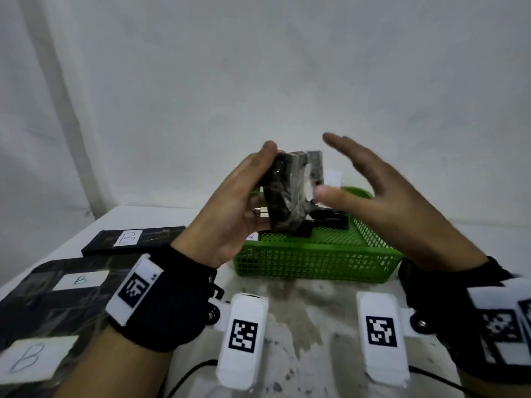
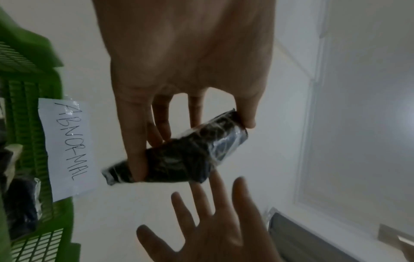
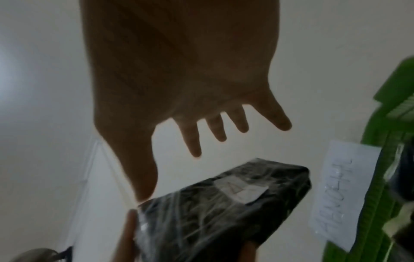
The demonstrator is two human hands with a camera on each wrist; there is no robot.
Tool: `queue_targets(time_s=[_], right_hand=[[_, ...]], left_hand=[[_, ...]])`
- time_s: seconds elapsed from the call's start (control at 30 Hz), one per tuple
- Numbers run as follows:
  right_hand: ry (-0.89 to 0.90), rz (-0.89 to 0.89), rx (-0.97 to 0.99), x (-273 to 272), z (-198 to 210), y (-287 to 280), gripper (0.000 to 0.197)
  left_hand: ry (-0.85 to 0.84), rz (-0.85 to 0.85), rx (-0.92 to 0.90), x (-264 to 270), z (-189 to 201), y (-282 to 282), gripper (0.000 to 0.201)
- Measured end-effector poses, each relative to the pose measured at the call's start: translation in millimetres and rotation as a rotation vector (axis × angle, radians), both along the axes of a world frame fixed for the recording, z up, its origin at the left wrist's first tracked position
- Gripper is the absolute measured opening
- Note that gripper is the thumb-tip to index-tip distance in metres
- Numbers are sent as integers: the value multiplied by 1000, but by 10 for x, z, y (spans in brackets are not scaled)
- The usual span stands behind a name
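Observation:
A black block wrapped in clear film (image 1: 290, 191) is held up above the green mesh basket (image 1: 313, 262). My left hand (image 1: 244, 202) grips it, thumb on its top edge and fingers behind it. In the left wrist view the same block (image 2: 179, 152) is pinched between thumb and fingers. A small white label marked A shows on the block (image 3: 224, 203) in the right wrist view. My right hand (image 1: 370, 185) hovers just right of the block with its fingers spread and straight, its thumb tip close to the wrapping. It holds nothing.
The basket holds more black wrapped pieces (image 1: 330, 219) and carries a paper label reading ABNORMAL (image 2: 67, 147). Black slabs with white B labels (image 1: 126, 239) lie on the table at left. A white wall stands behind the table.

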State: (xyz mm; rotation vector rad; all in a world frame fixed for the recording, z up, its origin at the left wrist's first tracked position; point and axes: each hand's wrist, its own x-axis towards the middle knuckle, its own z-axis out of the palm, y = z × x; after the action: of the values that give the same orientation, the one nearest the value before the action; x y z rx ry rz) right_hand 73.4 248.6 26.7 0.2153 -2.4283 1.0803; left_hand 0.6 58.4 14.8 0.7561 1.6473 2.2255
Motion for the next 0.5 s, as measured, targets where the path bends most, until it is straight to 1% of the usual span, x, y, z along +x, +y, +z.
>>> queue_targets(time_s=[0.03, 0.07, 0.13, 0.23, 0.3, 0.4, 0.5], right_hand=[[-45, 60, 23, 9, -2, -50, 82], [-49, 123, 11, -1, -14, -102, 83], [4, 230, -76, -55, -60, -179, 82], [59, 295, -159, -140, -134, -204, 77], [106, 283, -192, -186, -176, -216, 69], [206, 216, -249, -242, -233, -274, 58], [269, 169, -262, -277, -278, -324, 53]], left_hand=[[14, 31, -5, 16, 3, 11, 57], [25, 39, 0, 33, 6, 19, 55], [64, 33, 3, 51, 4, 27, 49], [100, 52, -5, 39, -4, 6, 45], [117, 56, -13, 32, -6, -3, 46], [154, 65, -39, 38, -23, 11, 47], [161, 60, -32, 16, -39, 19, 39]])
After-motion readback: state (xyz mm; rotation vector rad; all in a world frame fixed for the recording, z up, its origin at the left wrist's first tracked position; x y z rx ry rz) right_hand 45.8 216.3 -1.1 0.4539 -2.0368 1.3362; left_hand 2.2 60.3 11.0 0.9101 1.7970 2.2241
